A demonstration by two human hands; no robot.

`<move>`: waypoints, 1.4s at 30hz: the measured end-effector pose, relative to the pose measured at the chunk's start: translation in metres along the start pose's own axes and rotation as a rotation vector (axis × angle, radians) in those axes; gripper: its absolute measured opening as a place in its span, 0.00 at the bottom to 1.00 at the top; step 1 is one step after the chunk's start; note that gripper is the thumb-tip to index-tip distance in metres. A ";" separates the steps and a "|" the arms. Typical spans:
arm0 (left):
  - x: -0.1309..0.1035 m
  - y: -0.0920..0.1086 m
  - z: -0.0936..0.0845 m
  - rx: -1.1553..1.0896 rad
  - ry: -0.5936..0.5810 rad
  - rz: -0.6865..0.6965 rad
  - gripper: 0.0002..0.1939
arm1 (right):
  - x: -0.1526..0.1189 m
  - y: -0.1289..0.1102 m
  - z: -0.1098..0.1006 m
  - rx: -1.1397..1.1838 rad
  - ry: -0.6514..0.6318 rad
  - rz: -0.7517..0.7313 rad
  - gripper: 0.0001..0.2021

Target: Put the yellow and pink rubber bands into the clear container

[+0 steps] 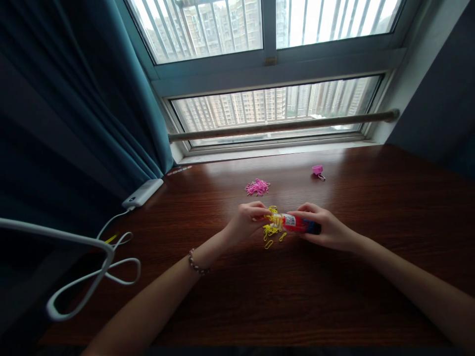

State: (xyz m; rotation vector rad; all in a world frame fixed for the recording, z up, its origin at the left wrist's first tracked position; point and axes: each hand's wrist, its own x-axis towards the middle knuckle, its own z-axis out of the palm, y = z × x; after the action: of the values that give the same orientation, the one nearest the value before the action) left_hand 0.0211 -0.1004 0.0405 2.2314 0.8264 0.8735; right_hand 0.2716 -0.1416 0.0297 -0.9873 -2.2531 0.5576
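Observation:
My right hand (321, 226) is wrapped round a small clear bottle (296, 223) lying on its side, with red and dark blue contents and a white label. The bottle's mouth points left. My left hand (253, 217) has its fingers pinched together at that mouth, by some yellow clips; what the fingertips hold is too small to make out. Below and around the mouth, a pile of yellow clips (270, 230) lies on the brown wooden table (274, 306). A pile of pink clips (257, 187) sits just behind my left hand.
A pink cap (317, 169) with a loop lies at the back right. On the left are a white power strip (143, 193) and a looped white cable (124, 283). A blue curtain (122, 99) hangs at the left, and a window with a rail (289, 126) stands behind the table.

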 end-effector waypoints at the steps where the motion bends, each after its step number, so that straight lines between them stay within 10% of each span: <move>1: -0.001 0.003 0.000 0.021 0.010 -0.007 0.07 | 0.000 -0.002 0.001 0.004 -0.003 0.000 0.25; 25: -0.007 0.028 -0.004 0.189 0.191 -0.069 0.03 | 0.000 -0.012 0.002 0.153 -0.040 0.054 0.26; 37: -0.002 0.025 -0.007 -0.198 0.247 0.035 0.08 | 0.001 -0.009 0.003 0.321 0.034 0.120 0.25; 42: -0.003 0.020 0.000 -0.260 0.273 0.005 0.24 | 0.000 -0.011 0.008 0.404 0.109 0.109 0.25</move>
State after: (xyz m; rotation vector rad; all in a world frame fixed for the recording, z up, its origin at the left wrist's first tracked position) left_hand 0.0262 -0.1152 0.0535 1.9161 0.7777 1.2333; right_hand 0.2602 -0.1495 0.0306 -0.9088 -1.8968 0.9388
